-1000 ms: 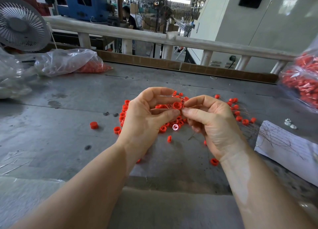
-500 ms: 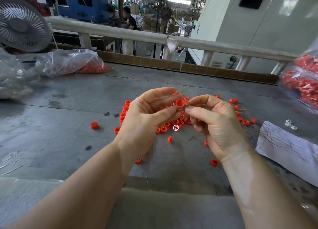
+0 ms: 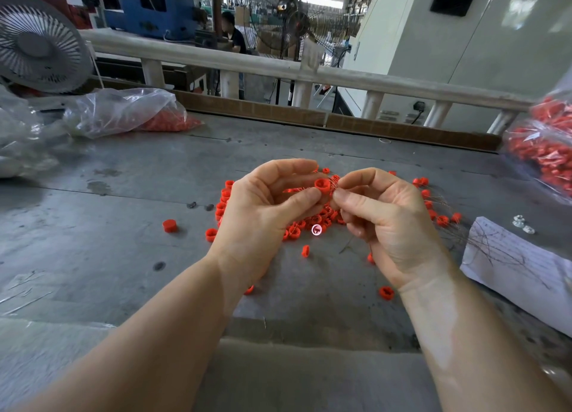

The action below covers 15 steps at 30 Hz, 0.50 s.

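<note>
Lifting the red cap (image 3: 322,185) slightly higher than a second ago, the left hand (image 3: 263,213) pinches it between thumb and forefinger, just above frame centre, with the open mouth facing the camera. The right hand (image 3: 393,225) has closed in. Its thumb and forefinger are clamped on a thin wire (image 3: 333,181), with the tips now touching the cap's right side. Likely meaning: the wire is going into the cap, but its end is too fine to confirm. The cap sits at the left fingertips, between both hands, above the loose cap pile (image 3: 312,222) on the grey table (image 3: 123,225).

Red cap (image 3: 322,185) — grey table (image 3: 123,256) — white paper (image 3: 510,263).
</note>
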### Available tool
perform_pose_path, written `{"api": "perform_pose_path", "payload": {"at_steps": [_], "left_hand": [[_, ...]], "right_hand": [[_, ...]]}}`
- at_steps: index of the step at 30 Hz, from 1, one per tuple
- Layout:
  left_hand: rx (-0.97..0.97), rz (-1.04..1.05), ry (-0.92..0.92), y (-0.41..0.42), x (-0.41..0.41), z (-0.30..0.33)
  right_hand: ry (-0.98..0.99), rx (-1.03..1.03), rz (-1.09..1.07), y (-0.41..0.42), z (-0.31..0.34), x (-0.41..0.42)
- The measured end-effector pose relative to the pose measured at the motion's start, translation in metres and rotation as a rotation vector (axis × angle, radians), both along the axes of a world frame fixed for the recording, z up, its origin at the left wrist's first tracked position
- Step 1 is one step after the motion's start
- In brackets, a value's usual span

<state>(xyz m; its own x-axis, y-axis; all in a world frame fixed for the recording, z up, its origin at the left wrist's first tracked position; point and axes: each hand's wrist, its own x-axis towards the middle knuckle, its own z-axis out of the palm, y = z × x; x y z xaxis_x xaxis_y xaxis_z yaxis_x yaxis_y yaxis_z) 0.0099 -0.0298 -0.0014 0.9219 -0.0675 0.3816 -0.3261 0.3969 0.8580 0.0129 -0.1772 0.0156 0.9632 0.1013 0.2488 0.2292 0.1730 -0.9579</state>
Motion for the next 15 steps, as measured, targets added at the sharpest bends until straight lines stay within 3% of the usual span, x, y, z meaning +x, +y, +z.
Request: {"api": "perform_pose_path", "payload": {"at_steps": [9,15], "left_hand": [[0.126,0.051,-0.059,0.0002,-0.0011,0.0007],[0.108,0.036,-0.062,-0.0002,-0.0017,0.0026]], "right_hand": [[0.009,0.025,0.030,-0.0018,0.0003,0.0007],[0.019,0.030,0.019,-0.0023,0.0000,0.0018]]}}
